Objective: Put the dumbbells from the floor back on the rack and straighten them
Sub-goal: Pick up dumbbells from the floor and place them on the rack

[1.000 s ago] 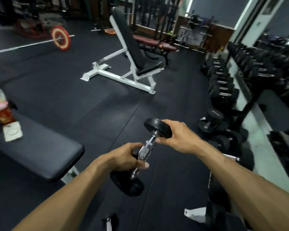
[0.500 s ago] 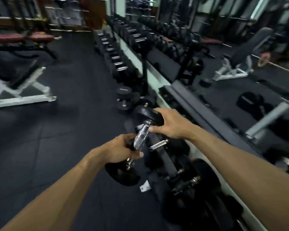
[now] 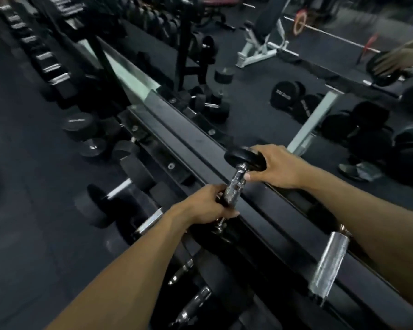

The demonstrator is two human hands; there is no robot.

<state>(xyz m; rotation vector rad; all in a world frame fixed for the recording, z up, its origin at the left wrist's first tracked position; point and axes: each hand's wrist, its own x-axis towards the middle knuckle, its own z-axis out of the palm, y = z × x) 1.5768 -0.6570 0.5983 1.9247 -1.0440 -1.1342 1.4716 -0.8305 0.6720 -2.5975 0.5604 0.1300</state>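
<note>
We hold a dumbbell (image 3: 239, 179) above the rack (image 3: 200, 148).
Our left hand (image 3: 208, 207) grips its handle; our right hand (image 3: 278, 166) clasps the top head.

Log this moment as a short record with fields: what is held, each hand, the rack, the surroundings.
held item: dumbbell, chrome handle, black heads, tilted
left hand: left hand grips the lower end of the handle
right hand: right hand holds the upper head
position: above the top rail of the rack, not yet set down
rack: other dumbbells on the lower tier
surroundings: mirror behind the rack
</note>
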